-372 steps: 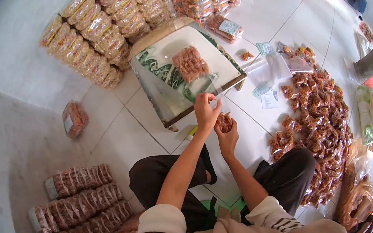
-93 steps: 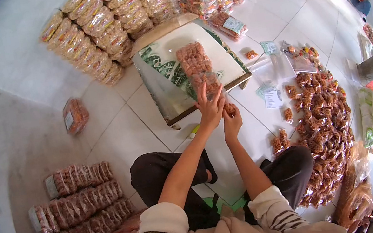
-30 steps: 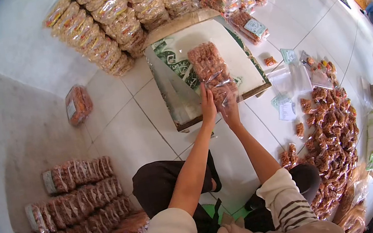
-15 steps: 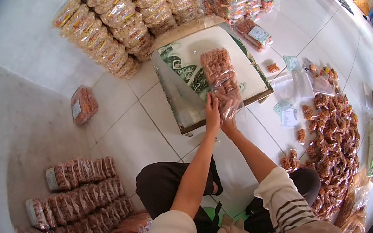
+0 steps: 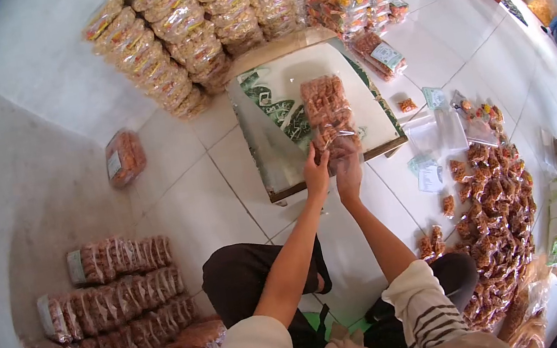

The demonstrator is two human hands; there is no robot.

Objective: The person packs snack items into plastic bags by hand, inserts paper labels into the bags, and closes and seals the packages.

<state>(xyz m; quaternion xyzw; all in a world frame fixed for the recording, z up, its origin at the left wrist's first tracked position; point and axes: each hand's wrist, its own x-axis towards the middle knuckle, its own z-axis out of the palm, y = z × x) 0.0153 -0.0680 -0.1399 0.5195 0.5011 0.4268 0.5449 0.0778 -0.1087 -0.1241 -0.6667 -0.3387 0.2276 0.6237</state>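
A clear plastic bag packed with small packets of reddish-brown snacks (image 5: pixel 326 104) lies lengthwise on a low table (image 5: pixel 267 150), its near end toward me. At the left edge of that near end, my left hand (image 5: pixel 316 170) is closed on the plastic. My right hand (image 5: pixel 348 174) is at the same end, its fingers bent against the bag and partly covered by glossy film. Whether those fingers are inside the bag or under it, I cannot tell.
Loose snack packets (image 5: pixel 496 212) are heaped on the floor at right, near clear bags (image 5: pixel 436 133) and printed labels (image 5: pixel 429 175). Filled bags (image 5: pixel 120 301) line the left. Tall stacks of pale packs (image 5: pixel 171 27) and a labelled bag (image 5: pixel 379 56) stand behind the table.
My right hand has moved up along the near end of the bag, and the loose plastic there has drawn in. My left hand stays on the bag's left edge.
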